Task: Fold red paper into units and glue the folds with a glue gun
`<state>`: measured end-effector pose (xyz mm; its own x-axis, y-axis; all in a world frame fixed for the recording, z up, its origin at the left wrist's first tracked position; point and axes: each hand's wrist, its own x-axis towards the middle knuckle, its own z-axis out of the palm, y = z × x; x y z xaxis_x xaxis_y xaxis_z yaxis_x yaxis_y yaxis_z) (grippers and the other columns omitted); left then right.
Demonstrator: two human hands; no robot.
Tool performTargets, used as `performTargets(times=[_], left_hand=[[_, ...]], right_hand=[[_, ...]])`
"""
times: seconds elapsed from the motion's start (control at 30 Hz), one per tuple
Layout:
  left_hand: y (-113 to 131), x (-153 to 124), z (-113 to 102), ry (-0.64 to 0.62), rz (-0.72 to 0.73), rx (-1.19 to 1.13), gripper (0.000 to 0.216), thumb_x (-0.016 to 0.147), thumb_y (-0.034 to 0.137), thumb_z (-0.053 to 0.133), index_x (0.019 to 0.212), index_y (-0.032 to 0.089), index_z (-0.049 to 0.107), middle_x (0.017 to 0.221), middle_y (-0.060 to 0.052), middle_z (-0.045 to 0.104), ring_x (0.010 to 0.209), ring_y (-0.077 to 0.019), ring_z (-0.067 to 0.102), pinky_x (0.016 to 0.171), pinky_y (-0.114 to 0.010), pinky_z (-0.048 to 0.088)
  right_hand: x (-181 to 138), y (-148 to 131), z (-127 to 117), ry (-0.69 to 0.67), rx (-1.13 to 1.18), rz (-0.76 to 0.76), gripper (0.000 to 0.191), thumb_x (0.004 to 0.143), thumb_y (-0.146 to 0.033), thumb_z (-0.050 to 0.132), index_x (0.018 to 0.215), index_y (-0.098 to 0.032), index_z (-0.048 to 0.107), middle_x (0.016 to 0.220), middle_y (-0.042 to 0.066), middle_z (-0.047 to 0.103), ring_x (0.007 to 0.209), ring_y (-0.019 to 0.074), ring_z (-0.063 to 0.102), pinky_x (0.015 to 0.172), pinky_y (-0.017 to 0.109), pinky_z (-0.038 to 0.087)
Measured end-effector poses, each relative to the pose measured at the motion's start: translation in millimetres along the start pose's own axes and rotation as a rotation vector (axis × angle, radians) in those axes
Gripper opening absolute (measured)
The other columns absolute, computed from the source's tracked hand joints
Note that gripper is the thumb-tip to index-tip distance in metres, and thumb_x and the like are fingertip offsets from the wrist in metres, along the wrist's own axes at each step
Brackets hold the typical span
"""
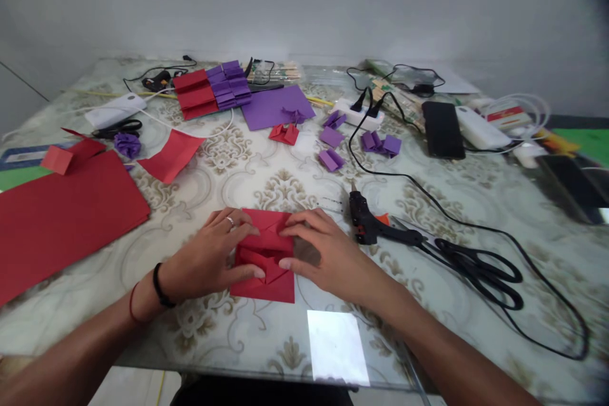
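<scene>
Red paper (pixel 274 275) lies on a floral table (pixel 247 342), grey wall (pixel 304 3) beyond.

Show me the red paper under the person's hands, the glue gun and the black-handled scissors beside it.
Red paper (pixel 270 238): head view, on its upper folded part.
Glue gun (pixel 367 226): head view, on its black body.
Scissors (pixel 455 257): head view, on the black handles near the blades.

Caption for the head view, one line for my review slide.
Left hand and right hand on folded red paper, glue gun and scissors lying to the right.
</scene>
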<state>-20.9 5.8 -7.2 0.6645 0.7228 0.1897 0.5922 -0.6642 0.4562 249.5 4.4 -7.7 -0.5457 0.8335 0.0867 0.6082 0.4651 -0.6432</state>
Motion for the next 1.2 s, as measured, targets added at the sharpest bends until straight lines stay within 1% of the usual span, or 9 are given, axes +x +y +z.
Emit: performTargets(times=[0.1,0.23,0.37,0.47,0.57,0.63,0.77,0.93,1.2], left_hand=[[2,-2,10,0.001,-0.028,0.113,0.048,0.093,0.042,0.075,0.132,0.019,0.061,0.130,-0.016,0.062,0.121,-0.0360,0.059,0.105,-0.059,0.052],[6,-1,17,-0.024,-0.010,0.207,0.053,0.097,0.041,0.069,0.142,0.016,0.056,0.141,-0.019,0.058,0.131,-0.0393,0.055,0.109,-0.062,0.051],[5,-3,21,-0.058,0.038,0.244,0.059,0.105,0.038,0.056,0.158,0.016,0.042,0.161,-0.017,0.049,0.154,-0.0354,0.040,0.125,-0.060,0.036],[4,-6,23,-0.070,0.056,0.284,0.061,0.110,0.042,0.046,0.164,0.016,0.034,0.169,-0.017,0.040,0.160,-0.0330,0.031,0.129,-0.059,0.030],[3,-9,24,-0.092,0.070,0.313,0.071,0.110,0.054,0.041,0.166,0.013,0.029,0.172,-0.018,0.034,0.162,-0.0347,0.028,0.129,-0.060,0.028],[4,-9,24,-0.106,0.074,0.327,0.077,0.108,0.059,0.041,0.167,0.011,0.027,0.172,-0.019,0.032,0.162,-0.0362,0.026,0.129,-0.061,0.027],[5,-9,24,-0.123,0.055,0.362,0.077,0.108,0.059,0.041,0.167,0.011,0.028,0.174,-0.018,0.028,0.162,-0.0357,0.025,0.129,-0.060,0.025],[6,-10,26,-0.117,0.049,0.386,0.076,0.108,0.059,0.041,0.167,0.013,0.028,0.174,-0.016,0.029,0.163,-0.0358,0.023,0.129,-0.058,0.024],[7,-11,29,-0.104,0.029,0.386,0.077,0.107,0.057,0.045,0.167,0.012,0.027,0.173,-0.017,0.032,0.162,-0.0378,0.024,0.127,-0.061,0.028]], right_hand=[[0,-4,5,-0.015,-0.095,0.022,0.043,0.085,-0.039,0.086,0.120,-0.020,0.069,0.128,0.013,0.065,0.119,0.0341,0.056,0.105,0.059,0.049],[0,-6,11,-0.016,-0.160,0.021,0.040,0.086,-0.032,0.084,0.120,-0.019,0.068,0.129,0.014,0.064,0.120,0.0341,0.054,0.104,0.057,0.050],[-1,-5,11,-0.016,-0.165,0.032,0.039,0.088,-0.031,0.083,0.121,-0.019,0.067,0.130,0.014,0.063,0.120,0.0341,0.053,0.105,0.057,0.049],[-1,-6,9,-0.048,-0.141,0.036,0.050,0.084,-0.039,0.087,0.126,-0.021,0.067,0.133,0.014,0.062,0.122,0.0358,0.053,0.104,0.059,0.049],[-2,-7,8,-0.074,-0.136,0.040,0.062,0.078,-0.044,0.091,0.131,-0.023,0.066,0.138,0.015,0.060,0.126,0.0388,0.052,0.105,0.063,0.048],[-2,-8,9,-0.082,-0.151,0.039,0.065,0.077,-0.045,0.092,0.133,-0.024,0.066,0.139,0.016,0.059,0.127,0.0399,0.051,0.106,0.064,0.047],[-3,-7,10,-0.091,-0.174,0.038,0.069,0.076,-0.046,0.092,0.135,-0.021,0.065,0.144,0.018,0.057,0.133,0.0412,0.049,0.110,0.065,0.045],[-2,-6,11,-0.108,-0.181,0.005,0.069,0.078,-0.042,0.091,0.137,-0.020,0.063,0.156,0.019,0.049,0.145,0.0415,0.042,0.118,0.066,0.039],[-3,-4,12,-0.107,-0.160,0.007,0.069,0.078,-0.042,0.091,0.138,-0.022,0.063,0.157,0.018,0.050,0.146,0.0395,0.044,0.120,0.064,0.039]])
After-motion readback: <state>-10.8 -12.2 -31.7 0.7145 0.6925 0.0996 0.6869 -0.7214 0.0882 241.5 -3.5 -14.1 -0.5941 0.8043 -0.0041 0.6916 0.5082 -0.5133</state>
